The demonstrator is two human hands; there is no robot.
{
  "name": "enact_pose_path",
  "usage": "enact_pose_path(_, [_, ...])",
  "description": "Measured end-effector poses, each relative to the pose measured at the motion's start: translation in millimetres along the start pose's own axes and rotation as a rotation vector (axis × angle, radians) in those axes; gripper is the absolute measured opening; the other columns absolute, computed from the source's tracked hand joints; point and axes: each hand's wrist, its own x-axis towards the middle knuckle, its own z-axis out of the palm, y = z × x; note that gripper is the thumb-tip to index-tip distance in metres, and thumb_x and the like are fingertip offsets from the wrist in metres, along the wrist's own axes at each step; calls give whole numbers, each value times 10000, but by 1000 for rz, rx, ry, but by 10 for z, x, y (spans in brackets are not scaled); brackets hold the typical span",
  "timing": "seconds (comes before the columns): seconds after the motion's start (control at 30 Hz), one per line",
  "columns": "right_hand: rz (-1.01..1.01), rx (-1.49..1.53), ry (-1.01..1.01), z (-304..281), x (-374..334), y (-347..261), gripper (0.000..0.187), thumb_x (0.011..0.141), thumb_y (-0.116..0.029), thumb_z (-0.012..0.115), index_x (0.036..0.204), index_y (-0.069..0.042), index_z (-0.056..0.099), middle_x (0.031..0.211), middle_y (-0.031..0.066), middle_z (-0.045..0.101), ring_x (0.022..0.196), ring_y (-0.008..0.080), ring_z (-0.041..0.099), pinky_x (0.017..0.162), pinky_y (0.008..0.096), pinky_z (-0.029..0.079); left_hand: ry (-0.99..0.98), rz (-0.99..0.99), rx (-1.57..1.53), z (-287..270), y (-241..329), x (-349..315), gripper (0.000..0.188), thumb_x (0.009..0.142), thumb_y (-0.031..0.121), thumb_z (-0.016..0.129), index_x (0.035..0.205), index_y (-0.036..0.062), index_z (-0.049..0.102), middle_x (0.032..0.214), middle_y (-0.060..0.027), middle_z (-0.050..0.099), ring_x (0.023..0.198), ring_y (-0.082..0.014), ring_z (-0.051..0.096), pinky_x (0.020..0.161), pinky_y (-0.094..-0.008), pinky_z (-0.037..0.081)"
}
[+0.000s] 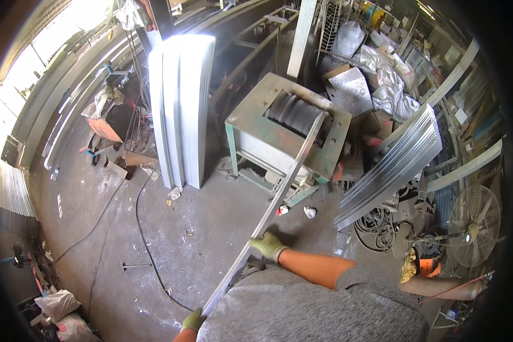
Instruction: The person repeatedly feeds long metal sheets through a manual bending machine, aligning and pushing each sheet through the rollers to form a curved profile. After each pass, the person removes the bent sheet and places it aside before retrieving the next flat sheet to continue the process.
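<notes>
A long, narrow light-grey metal profile (285, 191) slants across the view. Its upper end rests at the dark ribbed rollers (295, 114) of a green-and-white metal machine (251, 122). My right hand (268, 246), in a yellow-green glove, is closed on the profile partway along, in front of my body. Down at the lower edge my left hand (192, 320), gloved the same way, grips the near end of it; part of that hand is cut off by the frame. My grey shirt hides some of the floor beside the profile.
A stack of bright metal profiles (182, 108) stands left of the machine, another bundle (396, 162) leans at right. A round fan (474, 226) and coiled cable (375, 228) lie farther right. A black hose (144, 245) crosses the floor. Silvery sacks (390, 85) pile up behind.
</notes>
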Motion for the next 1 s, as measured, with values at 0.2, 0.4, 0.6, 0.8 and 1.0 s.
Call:
enact_pose_path(0.2, [65,62,-89,-150,135,1,610,907,-319,880,1378,-4,652,1217,170,760,1079,260,728,966,402,574,4,51,-208,397,-75,232,423,1005,450,668,1335,185,649,1206,-239,757,1090,-485,726,912,-592,575])
enact_pose_path(0.4, [-394,-376,550,-843,982,-466,1040,929,-282,788,1672,100,168,1691,378,290,1597,478,307,1330,490,264,8,126,-207,-170,1001,888,547,954,383,797,1422,143,648,1192,-188,787,1042,-369,771,920,-477,595])
enact_pose_path(0.6, [-506,-700,913,-1477,1909,-961,750,1067,-343,548,1628,101,324,1676,338,359,1564,513,335,1306,571,267,-14,117,-730,-1195,2626,1043,504,931,250,872,1342,10,707,1155,-73,798,1039,-146,723,941,-335,578])
enact_pose_path(0.8, [-364,-831,889,-2100,2457,-1296,604,1054,-329,506,1529,44,519,1641,257,464,1556,450,381,1302,583,259,-230,114,-498,-1905,3484,1634,514,981,453,801,1196,-12,765,1038,-60,772,946,-129,674,848,-335,565])
enact_pose_path(1.0, [-365,-889,892,-2544,2832,-1417,576,1049,-340,517,1499,18,546,1607,237,503,1523,446,423,1290,583,284,-51,44,-379,-1903,4097,1885,694,1009,665,665,1178,1,777,1023,-209,800,971,-294,754,882,-422,574])
